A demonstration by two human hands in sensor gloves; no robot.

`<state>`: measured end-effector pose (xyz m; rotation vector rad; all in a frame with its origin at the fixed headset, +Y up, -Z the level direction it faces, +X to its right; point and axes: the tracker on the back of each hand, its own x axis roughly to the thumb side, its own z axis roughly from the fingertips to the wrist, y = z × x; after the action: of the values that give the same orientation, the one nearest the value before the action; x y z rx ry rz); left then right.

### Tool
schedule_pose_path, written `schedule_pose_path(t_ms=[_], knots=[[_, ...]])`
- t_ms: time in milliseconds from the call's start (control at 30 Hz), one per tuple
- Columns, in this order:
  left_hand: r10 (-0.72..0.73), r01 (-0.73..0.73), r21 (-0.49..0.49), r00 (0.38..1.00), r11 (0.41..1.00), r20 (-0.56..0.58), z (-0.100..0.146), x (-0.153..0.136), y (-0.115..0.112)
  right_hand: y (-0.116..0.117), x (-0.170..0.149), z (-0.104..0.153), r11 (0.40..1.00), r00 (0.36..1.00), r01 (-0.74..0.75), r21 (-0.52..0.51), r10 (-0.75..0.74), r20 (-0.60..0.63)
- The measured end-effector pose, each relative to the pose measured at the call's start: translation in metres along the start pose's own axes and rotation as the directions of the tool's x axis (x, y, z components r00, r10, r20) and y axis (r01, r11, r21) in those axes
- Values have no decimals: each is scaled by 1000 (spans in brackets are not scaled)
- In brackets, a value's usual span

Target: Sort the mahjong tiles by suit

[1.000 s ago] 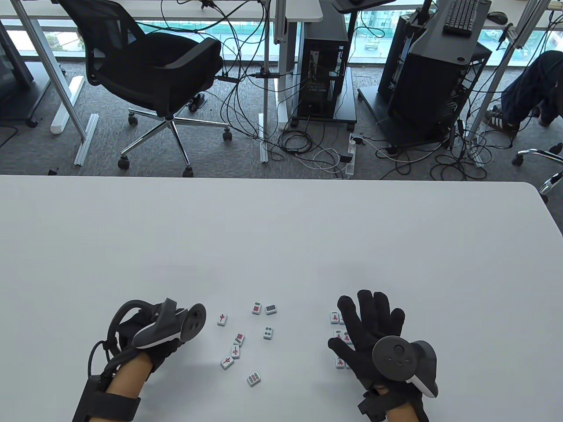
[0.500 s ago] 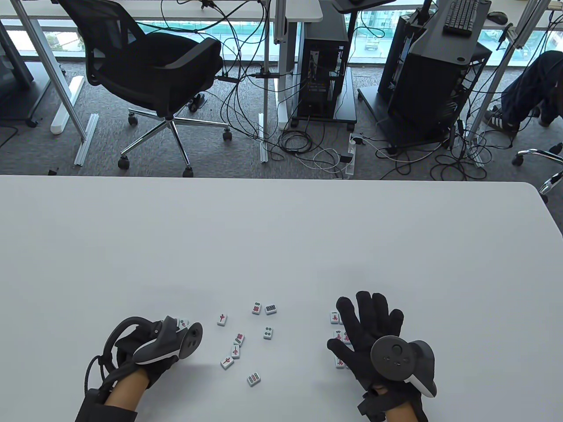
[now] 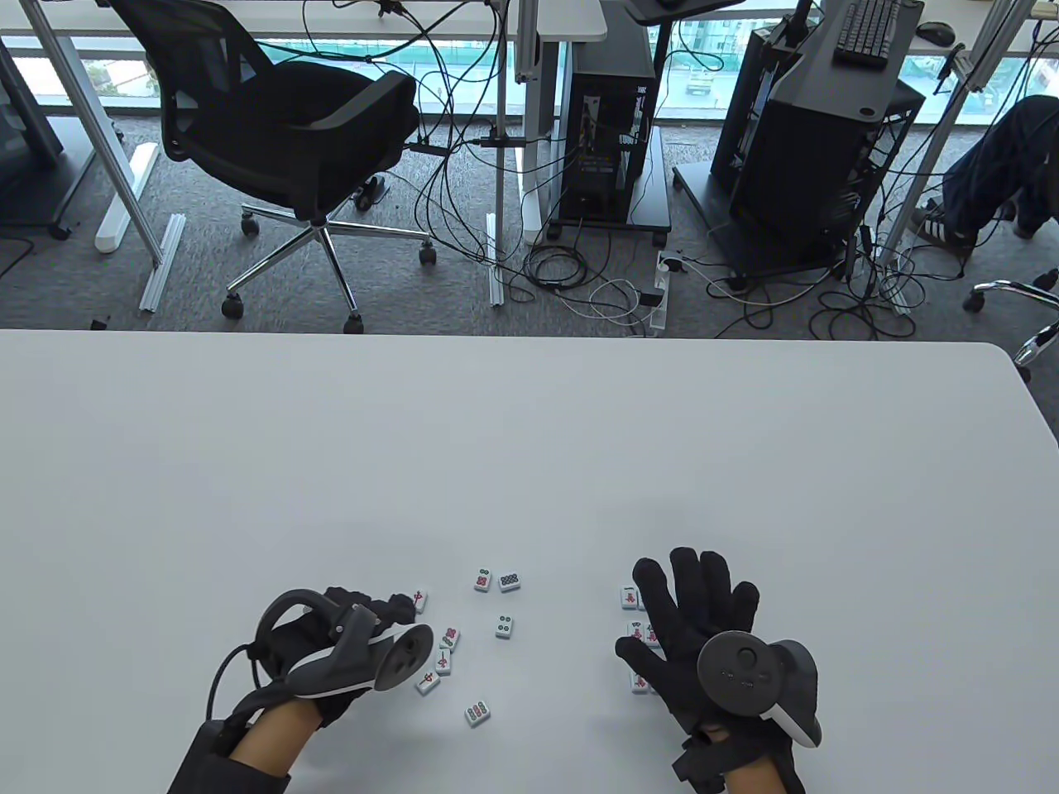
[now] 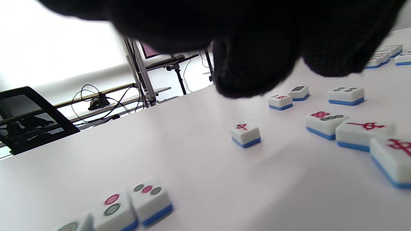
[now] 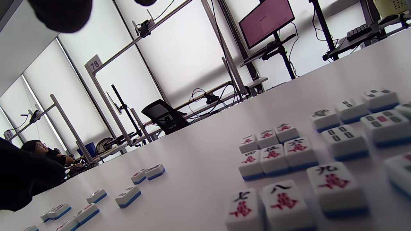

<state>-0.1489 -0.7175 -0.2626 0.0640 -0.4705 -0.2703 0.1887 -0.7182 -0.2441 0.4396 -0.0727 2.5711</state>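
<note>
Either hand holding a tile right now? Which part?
No. Left hand hovers above the red-character tile, fingers clear. Right hand lies flat, spread over its sorted tiles.

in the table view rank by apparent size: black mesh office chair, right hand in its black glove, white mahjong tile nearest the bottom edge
1. Black mesh office chair, though it stands farther away.
2. Right hand in its black glove.
3. White mahjong tile nearest the bottom edge, by far the smallest.
</note>
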Motion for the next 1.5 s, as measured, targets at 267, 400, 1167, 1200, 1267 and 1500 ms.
schedule_pose_path(t_ms=[267,400,1167,1200,1267,1500], knots=[[-58,65,-51,990,997,128,-57,57,6,-2,0,0,1000,1000,18,-13,-18,4],[-60,75,-104,989,992,136,-76,71,-1,-4,0,1,999,1000,26,-19,-26,8],[-34,34,-164,999,986,4,-45,10,2,-3,-2,1,999,999,36,-18,-36,4],[-38,33,-168,999,985,-31,-36,-3,2,-3,-2,1,999,999,33,-18,-33,5],[-26,9,-182,995,983,-94,-18,-24,-1,-3,-2,1,999,1000,28,-19,-28,5],[79,-158,-241,948,957,-307,42,-78,-33,-2,-3,1,1000,1000,22,-11,-22,-1]])
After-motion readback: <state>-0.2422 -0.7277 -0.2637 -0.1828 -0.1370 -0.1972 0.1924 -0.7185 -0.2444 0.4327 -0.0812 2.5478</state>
